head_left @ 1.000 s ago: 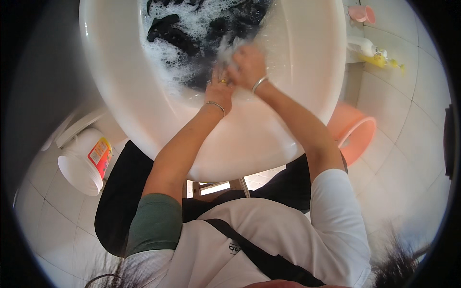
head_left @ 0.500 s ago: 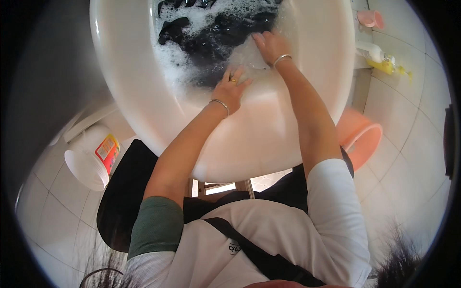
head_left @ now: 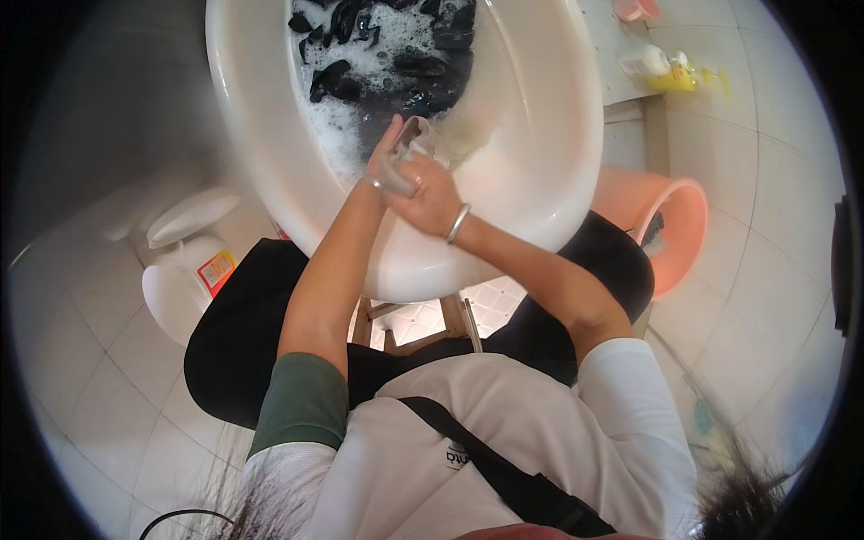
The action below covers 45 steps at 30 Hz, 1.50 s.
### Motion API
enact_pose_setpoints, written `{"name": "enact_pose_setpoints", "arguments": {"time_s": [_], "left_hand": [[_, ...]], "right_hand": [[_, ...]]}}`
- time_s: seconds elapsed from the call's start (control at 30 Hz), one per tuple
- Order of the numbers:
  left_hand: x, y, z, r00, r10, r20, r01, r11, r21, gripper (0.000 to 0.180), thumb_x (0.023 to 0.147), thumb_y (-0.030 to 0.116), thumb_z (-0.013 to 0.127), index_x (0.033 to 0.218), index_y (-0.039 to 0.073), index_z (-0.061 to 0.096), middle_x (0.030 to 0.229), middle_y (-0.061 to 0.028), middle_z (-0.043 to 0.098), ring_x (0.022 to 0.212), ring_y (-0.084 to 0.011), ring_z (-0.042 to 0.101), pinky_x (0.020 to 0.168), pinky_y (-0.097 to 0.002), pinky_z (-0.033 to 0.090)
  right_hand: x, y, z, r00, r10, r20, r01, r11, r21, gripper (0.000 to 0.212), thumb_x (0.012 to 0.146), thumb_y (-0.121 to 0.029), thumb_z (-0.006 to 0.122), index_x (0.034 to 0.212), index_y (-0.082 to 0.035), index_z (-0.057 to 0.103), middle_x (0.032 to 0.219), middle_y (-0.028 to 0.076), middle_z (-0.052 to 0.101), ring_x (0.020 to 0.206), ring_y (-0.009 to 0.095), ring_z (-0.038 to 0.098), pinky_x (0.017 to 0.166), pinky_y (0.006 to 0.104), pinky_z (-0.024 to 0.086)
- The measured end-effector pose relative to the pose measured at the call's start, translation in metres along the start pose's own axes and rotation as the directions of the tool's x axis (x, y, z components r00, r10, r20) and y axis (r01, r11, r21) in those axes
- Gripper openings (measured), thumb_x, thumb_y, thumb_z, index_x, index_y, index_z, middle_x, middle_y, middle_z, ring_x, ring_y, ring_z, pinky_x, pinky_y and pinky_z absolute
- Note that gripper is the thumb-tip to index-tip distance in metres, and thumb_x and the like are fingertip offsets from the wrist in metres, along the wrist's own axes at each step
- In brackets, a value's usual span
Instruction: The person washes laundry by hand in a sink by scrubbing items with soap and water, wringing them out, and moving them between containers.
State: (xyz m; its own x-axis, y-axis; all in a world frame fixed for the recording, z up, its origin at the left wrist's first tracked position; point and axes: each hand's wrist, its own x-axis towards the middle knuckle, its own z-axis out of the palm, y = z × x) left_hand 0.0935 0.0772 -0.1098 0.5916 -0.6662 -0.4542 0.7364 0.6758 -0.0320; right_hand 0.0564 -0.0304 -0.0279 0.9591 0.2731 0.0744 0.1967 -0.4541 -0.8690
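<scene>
A white oval tub [head_left: 549,135] holds soapy water and dark wet clothes [head_left: 423,81], with white foam around them. Over its near part, my two hands are pressed together around a pale, see-through wet cloth [head_left: 417,135], bunched up between them. My right hand [head_left: 430,193] is closed on the cloth and wears a bangle at the wrist. Against the cloth's other side lies my left hand [head_left: 380,155], one digit pointing up; its other fingers are mostly hidden. A fold of the cloth hangs over the left wrist.
At the right, a pink bucket [head_left: 688,243] lies tipped with something dark inside. Beyond it are a yellow bottle [head_left: 675,79], a white bottle [head_left: 644,61] and a pink cup [head_left: 635,9]. A white pail [head_left: 175,297] stands at the left, and a wooden stool [head_left: 409,337] shows under the tub.
My hands were apart in the water at the pale cloth; now they are together above the water, holding it bunched. The right hand moved left. The view has shifted.
</scene>
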Motion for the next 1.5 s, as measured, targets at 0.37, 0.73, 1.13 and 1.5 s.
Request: {"name": "enact_pose_setpoints", "arguments": {"time_s": [0.37, 0.73, 1.13, 1.5], "left_hand": [[0.006, -0.022, 0.027, 0.858, 0.513, -0.036, -0.453, 0.787, 0.420, 0.037, 0.085, 0.032, 0.050, 0.112, 0.006, 0.047, 0.103, -0.0057, 0.053, 0.092, -0.0167, 0.052, 0.077, -0.0304, 0.046], [-0.021, -0.003, 0.014, 0.728, 0.318, -0.607, 0.360, 0.577, 0.733, 0.056, 0.082, 0.029, 0.050, 0.131, 0.020, 0.024, 0.120, -0.0088, 0.039, 0.097, -0.0213, 0.044, 0.087, -0.0398, 0.038], [-0.019, 0.013, 0.006, 0.905, 0.104, -0.413, 0.046, 0.940, 0.338, 0.059, 0.080, 0.062, 0.035, 0.112, 0.014, 0.050, 0.105, -0.0087, 0.056, 0.096, -0.0209, 0.055, 0.078, -0.0352, 0.047], [-0.062, -0.005, 0.061, 0.911, 0.322, -0.257, -0.178, 0.870, 0.460, 0.035, 0.085, 0.028, 0.046, 0.113, 0.007, 0.047, 0.107, -0.0103, 0.054, 0.097, -0.0218, 0.054, 0.081, -0.0371, 0.046]], "right_hand": [[0.051, -0.003, -0.018, 0.943, -0.088, -0.322, 0.068, 0.995, -0.072, 0.018, 0.071, -0.023, 0.060, 0.059, -0.010, 0.055, 0.057, 0.010, 0.052, 0.053, 0.028, 0.052, 0.047, 0.0365, 0.042], [0.061, 0.128, -0.075, 0.918, 0.384, -0.102, -0.351, 0.662, -0.662, 0.049, 0.068, -0.038, 0.062, 0.110, -0.015, 0.051, 0.120, 0.020, 0.037, 0.112, 0.033, 0.035, 0.093, 0.0388, 0.033], [0.007, 0.042, 0.029, 0.930, 0.336, 0.145, -0.351, 0.932, 0.087, 0.033, 0.070, -0.021, 0.061, 0.099, -0.006, 0.052, 0.083, 0.020, 0.059, 0.077, 0.035, 0.057, 0.068, 0.0395, 0.045], [0.030, -0.048, -0.025, 0.968, 0.186, -0.171, -0.149, 0.966, 0.211, 0.024, 0.074, -0.028, 0.062, 0.078, -0.004, 0.058, 0.069, 0.012, 0.059, 0.063, 0.023, 0.056, 0.061, 0.0316, 0.045]]}}
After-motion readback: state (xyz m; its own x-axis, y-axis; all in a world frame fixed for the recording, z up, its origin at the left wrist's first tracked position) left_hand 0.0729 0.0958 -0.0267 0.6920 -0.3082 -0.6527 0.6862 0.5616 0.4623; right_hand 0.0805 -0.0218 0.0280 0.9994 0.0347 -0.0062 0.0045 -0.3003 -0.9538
